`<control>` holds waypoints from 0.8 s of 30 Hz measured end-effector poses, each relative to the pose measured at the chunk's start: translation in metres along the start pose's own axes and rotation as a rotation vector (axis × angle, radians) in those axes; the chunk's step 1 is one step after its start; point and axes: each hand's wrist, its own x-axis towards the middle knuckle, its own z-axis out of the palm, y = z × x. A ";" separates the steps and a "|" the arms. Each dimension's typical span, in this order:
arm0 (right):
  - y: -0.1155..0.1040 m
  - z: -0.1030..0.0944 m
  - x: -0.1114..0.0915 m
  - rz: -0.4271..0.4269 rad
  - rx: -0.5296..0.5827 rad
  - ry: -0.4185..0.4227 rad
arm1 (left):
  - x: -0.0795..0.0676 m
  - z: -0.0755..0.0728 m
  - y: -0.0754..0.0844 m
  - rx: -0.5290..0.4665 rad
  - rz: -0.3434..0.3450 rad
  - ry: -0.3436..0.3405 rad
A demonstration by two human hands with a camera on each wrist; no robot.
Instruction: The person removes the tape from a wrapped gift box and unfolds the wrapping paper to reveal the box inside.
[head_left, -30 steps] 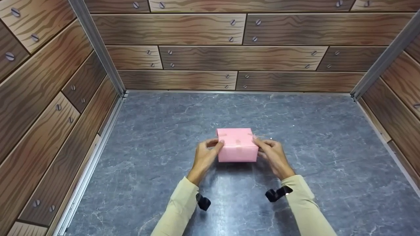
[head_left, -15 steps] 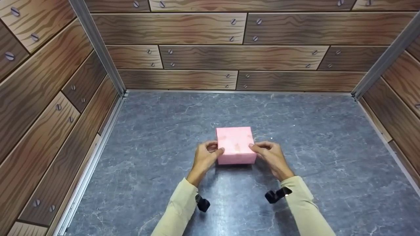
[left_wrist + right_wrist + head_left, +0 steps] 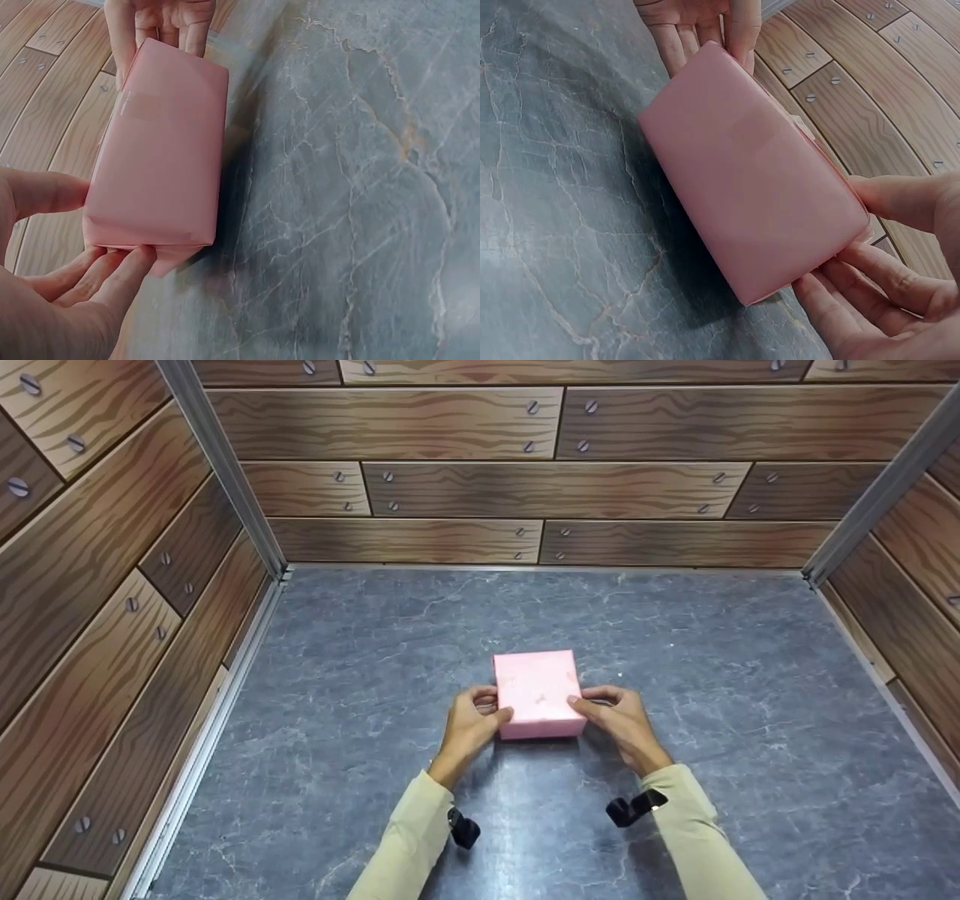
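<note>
A pink wrapped box [image 3: 537,686] with bits of clear tape on its top is held between both hands, near the middle of the grey floor. The left hand [image 3: 471,725] grips its left end, thumb on the top edge and fingers against the side. At the opposite end the right hand [image 3: 622,725] holds it the same way. In the left wrist view the long face of the box [image 3: 161,142] shows a strip of tape. A dark shadow lies under the box [image 3: 742,172] in the right wrist view; whether it touches the surface I cannot tell.
The grey marbled surface [image 3: 375,660] spreads around the hands. Wood-patterned panels [image 3: 450,427] enclose it at the back and on both sides, with metal rails [image 3: 217,457] at the corners. Small black cameras [image 3: 463,829] sit at the wrists.
The box has tilted in the hands, so more of its top and less of its front face shows now. Both hands have shifted slightly toward the person and keep their hold.
</note>
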 end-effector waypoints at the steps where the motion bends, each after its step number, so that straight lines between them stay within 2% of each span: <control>1: 0.001 0.000 0.000 0.000 0.001 0.002 | 0.000 0.000 0.000 0.004 -0.006 -0.001; 24: 0.012 0.000 0.000 0.049 0.057 -0.010 | -0.002 0.003 -0.002 0.023 -0.050 -0.029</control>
